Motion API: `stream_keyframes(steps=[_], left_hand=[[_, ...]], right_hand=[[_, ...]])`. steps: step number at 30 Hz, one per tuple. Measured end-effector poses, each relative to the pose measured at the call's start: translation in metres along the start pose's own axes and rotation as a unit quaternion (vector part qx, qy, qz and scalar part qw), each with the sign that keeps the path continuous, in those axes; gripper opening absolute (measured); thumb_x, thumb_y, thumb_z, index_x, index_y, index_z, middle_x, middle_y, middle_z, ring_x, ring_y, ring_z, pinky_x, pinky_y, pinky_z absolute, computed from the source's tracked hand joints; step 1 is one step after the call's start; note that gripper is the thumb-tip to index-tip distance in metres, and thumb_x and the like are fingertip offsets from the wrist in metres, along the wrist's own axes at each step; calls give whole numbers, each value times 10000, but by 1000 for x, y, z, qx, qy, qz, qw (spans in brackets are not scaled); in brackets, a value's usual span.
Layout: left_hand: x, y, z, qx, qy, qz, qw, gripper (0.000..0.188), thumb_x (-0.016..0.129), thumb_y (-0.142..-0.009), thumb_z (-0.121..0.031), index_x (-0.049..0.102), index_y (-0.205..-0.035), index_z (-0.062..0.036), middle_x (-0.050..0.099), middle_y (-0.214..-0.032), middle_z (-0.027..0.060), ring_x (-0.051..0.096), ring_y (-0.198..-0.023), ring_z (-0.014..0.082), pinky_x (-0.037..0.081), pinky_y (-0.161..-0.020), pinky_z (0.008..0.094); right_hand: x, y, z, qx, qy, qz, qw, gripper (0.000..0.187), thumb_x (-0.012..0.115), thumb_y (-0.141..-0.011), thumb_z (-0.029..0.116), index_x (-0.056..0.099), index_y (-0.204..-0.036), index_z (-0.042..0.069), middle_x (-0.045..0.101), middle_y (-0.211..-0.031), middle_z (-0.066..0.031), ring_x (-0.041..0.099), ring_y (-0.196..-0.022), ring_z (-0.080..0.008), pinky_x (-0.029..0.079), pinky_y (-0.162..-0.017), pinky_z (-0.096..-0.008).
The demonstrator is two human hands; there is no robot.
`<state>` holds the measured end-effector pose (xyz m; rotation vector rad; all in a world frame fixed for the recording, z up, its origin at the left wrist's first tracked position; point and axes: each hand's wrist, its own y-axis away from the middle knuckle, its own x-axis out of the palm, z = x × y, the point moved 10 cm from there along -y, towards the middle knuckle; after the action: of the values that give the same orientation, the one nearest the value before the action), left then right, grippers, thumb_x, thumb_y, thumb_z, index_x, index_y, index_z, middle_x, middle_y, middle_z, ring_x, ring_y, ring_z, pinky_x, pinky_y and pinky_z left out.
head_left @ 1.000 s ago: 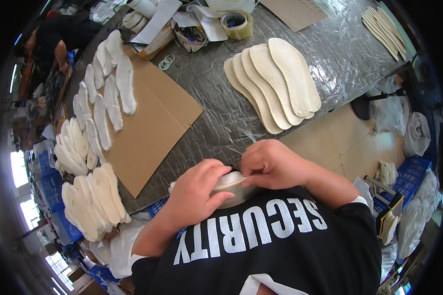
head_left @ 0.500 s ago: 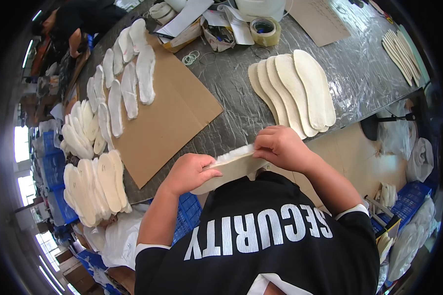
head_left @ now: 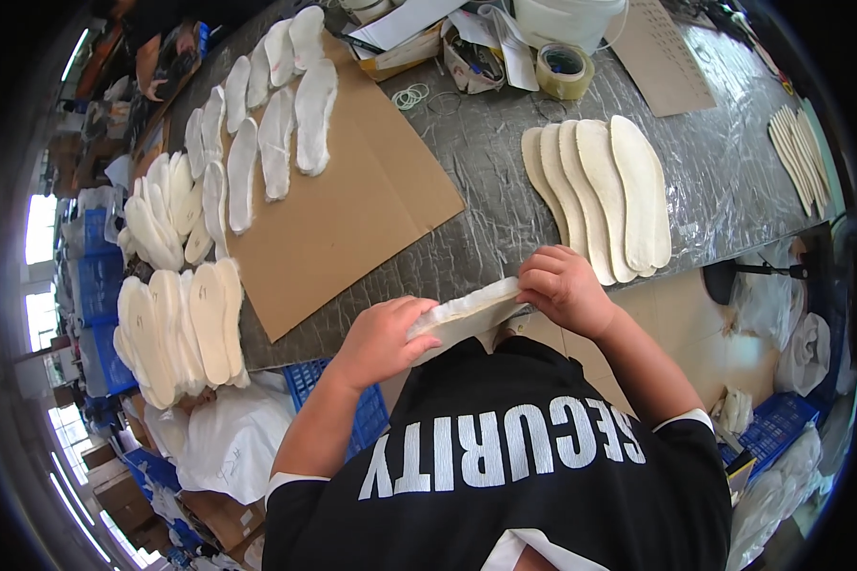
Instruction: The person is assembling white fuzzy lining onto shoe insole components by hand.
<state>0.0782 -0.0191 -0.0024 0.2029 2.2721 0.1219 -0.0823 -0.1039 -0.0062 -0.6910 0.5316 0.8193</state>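
Observation:
Between my hands, just off the table's front edge, is a cream insole (head_left: 471, 303) with white fleece along its upper side. My left hand (head_left: 387, 340) pinches one end, thumb below and fingers above. The other end is gripped by my right hand (head_left: 566, 288), its fingers curled over the edge. Beyond my right hand lies a fanned row of cream insoles (head_left: 595, 195). To the left, several white fleece insoles (head_left: 243, 171) are spread over a brown cardboard sheet (head_left: 352, 200). A pile of cream insoles (head_left: 179, 324) rests at the table's left edge.
Rolls of tape (head_left: 564, 68), a box of odds and ends (head_left: 473, 59) and a white bucket (head_left: 567, 21) stand at the back of the table. More thin insoles (head_left: 798, 157) lie far right. Blue crates (head_left: 771, 426) sit below. Another person's hand (head_left: 152, 84) shows at upper left.
The view has shifted, so the table contents appear displaced. The insole has tilted in my hands, with more of its fleecy side and edge showing. Both hands keep their hold.

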Motion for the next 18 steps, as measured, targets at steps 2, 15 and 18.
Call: stream_keyframes(steps=[2,15,18], left_hand=[[-3,-2,-15,70,7,-36,997,253,715,-766,-243,664,-889,-28,655,-818,96,626,-816,295,489,-726,384],[49,10,36,105,-217,-69,968,534,780,-611,-407,618,-990,-68,560,-1134,90,517,-1016,275,372,-863,419],[48,7,40,70,-186,-118,973,715,763,-659,-474,556,-1201,-56,489,-1311,140,446,-1210,316,322,-1011,461]], right_hand=[[1,-5,4,-7,-5,7,1000,207,734,-722,164,551,-791,96,599,-838,-24,594,-806,-247,470,-704,-378],[51,11,2,-111,132,28,985,232,688,-705,292,566,-801,119,582,-1024,-59,556,-1017,-255,425,-913,-451],[85,16,-8,-59,138,88,985,420,692,-720,462,612,-940,113,567,-1185,-103,507,-1171,-284,365,-1006,-499]])
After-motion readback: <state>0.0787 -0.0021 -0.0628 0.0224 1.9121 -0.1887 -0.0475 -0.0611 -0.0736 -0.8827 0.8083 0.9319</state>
